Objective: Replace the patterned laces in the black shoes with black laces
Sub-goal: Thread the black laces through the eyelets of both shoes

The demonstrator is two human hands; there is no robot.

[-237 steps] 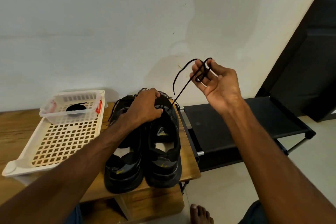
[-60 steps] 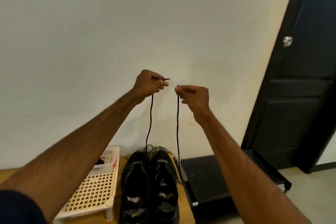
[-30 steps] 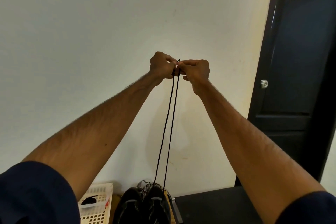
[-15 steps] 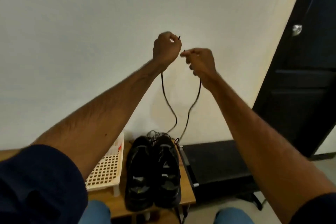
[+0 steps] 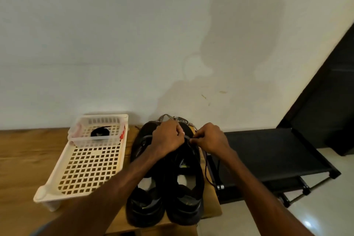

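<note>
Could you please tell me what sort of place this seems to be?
Probably a home entryway or hallway: black shoes sit on a wooden bench against a plain wall, beside a low black rack and a dark door.

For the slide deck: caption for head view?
Left hand and right hand working a black lace into one black shoe.

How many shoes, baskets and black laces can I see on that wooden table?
Black shoes: 2, left shoe and right shoe
Baskets: 2, cream tray and clear basket standing in it
Black laces: 2, coiled lace in the clear basket, loose lace hanging beside the right shoe
Total: 6
</note>
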